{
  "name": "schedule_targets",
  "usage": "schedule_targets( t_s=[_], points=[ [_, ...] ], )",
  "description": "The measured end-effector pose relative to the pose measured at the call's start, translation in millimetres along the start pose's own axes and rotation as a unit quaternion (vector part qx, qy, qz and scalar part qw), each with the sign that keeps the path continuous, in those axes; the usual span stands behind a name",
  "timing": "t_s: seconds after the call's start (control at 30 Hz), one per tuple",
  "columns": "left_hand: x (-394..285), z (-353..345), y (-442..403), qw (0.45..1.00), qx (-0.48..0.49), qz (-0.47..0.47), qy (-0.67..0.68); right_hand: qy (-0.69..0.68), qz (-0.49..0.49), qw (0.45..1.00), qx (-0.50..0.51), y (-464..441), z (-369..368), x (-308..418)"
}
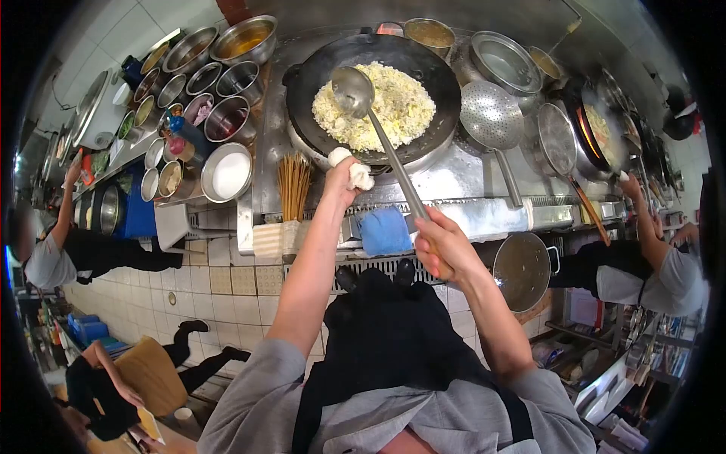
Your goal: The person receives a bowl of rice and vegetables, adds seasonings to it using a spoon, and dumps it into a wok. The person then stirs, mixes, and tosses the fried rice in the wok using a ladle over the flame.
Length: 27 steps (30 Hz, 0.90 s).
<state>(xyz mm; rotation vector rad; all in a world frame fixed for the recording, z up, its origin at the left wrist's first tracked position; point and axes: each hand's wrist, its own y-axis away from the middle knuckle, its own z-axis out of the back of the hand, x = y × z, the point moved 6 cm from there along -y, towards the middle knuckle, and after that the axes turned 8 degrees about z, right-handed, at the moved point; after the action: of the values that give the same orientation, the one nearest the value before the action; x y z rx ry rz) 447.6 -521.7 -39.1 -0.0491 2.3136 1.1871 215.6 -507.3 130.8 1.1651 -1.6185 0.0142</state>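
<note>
A large black wok (306, 87) sits on the stove in front of me, with rice mixed with yellow bits of what looks like egg (404, 113) spread inside it. My left hand (342, 188) is closed round a bunched white cloth (361, 178) at the wok's near rim. The fingers of my right hand (446, 246) wrap the lower handle of a long steel ladle (353, 92). Its bowl lies over the left part of the rice, back facing up. I cannot tell whether the bowl touches the rice.
Metal bowls of ingredients (227, 172) crowd the left. A bamboo brush (293, 185) and a blue cloth (384, 231) lie along the stove's front. To the right are a perforated skimmer (491, 113), a mesh strainer (558, 140) and a large pot (523, 272). Other people stand at both sides.
</note>
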Motion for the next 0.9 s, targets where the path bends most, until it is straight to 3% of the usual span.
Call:
schedule_targets(
  t_s=[0.1,0.23,0.37,0.47,0.5,0.6,0.73,0.87,0.9],
  points=[
    [0,-2,6,1.0,-0.002,-0.012,0.002,-0.18,-0.075,0.98,0.038,-2,2,-29],
    [3,3,-5,1.0,0.008,0.003,0.006,0.051,0.008,0.998,-0.025,-27,4,-16],
    [1,-1,-1,1.0,0.004,-0.002,0.012,-0.062,-0.025,0.998,0.0,8,5,-10],
    [3,-1,-7,1.0,0.026,0.001,0.014,-0.15,-0.062,0.986,0.04,-27,3,-44],
    [3,0,-10,1.0,0.025,-0.002,0.009,-0.084,-0.055,0.995,-0.004,-38,3,-40],
    [4,5,-11,1.0,0.016,-0.003,-0.002,0.151,0.03,0.988,0.003,-27,-9,-9],
    [1,-1,-3,1.0,0.022,-0.009,0.002,0.02,-0.024,0.999,0.021,2,-2,-16],
    [4,1,-10,1.0,0.017,0.006,0.002,0.034,0.005,0.999,-0.017,-41,11,-27],
    [3,1,-10,1.0,0.016,0.005,0.004,0.101,0.032,0.994,-0.037,-34,5,-13]
  ],
)
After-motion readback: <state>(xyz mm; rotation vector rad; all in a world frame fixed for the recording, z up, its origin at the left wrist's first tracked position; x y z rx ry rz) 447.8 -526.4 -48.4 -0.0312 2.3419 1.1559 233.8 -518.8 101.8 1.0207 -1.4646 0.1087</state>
